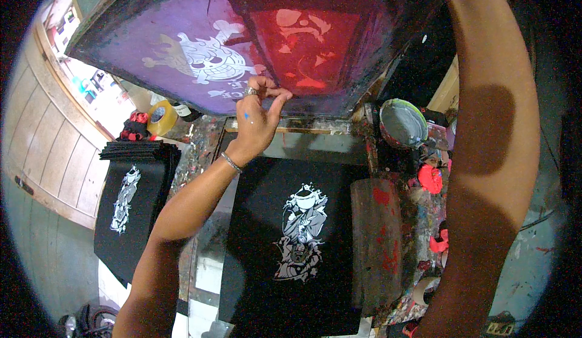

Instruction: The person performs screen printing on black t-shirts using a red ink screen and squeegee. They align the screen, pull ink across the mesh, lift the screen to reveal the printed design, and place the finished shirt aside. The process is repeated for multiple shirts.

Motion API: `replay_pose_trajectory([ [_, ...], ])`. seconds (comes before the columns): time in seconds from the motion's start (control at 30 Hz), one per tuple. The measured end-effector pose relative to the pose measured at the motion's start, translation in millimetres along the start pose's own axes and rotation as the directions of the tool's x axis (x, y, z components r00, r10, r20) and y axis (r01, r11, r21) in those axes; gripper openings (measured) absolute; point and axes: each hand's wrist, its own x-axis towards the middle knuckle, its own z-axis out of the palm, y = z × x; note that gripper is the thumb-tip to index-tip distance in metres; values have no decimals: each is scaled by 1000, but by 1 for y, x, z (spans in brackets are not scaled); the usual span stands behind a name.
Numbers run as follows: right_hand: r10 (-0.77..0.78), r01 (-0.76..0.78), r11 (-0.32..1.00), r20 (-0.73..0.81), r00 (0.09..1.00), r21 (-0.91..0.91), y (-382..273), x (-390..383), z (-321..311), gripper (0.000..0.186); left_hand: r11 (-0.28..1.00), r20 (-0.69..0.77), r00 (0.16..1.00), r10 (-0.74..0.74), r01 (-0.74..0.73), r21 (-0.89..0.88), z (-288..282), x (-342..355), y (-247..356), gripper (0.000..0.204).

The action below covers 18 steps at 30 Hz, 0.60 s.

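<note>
A silk-screen frame (136, 86) is raised and tilted over the bench, its mesh showing a purple area with a skull stencil (215, 59) and a glossy red area (306, 53). My left hand (260, 117), with a ring and a bracelet, is at the mesh's lower part. Its thumb and forefinger are pinched; anything between them is too small to make out. Up past the frame's right side reaches my right arm (497, 126), its hand beyond the upper picture edge. Below lies a black fabric piece (254, 217) bearing a white and grey figure print (301, 232).
At left sits a stack of black fabric pieces (139, 150), the top one printed. Behind it is a yellow tape roll (162, 118). A paint tub (403, 123) stands right, above pink-red lumps (430, 179). A dark, red-smeared panel (376, 247) lies beside the fabric.
</note>
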Motion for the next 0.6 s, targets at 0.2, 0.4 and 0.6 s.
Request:
replay_pose_trajectory([
  [0.2, -128, 124, 983, -18, 992, -136, 9, 2, -1, 46, 999, -70, 998, -7, 10, 33, 13, 4, -17, 24],
  [0.4, -182, 175, 964, -17, 983, -202, 14, 12, 4, 46, 998, -114, 993, -42, 37, -51, 19, 2, -16, 23],
  [0.6, -145, 141, 982, -17, 989, -127, 11, 10, 2, 45, 996, -124, 988, -89, 87, -28, 19, 3, -19, 23],
])
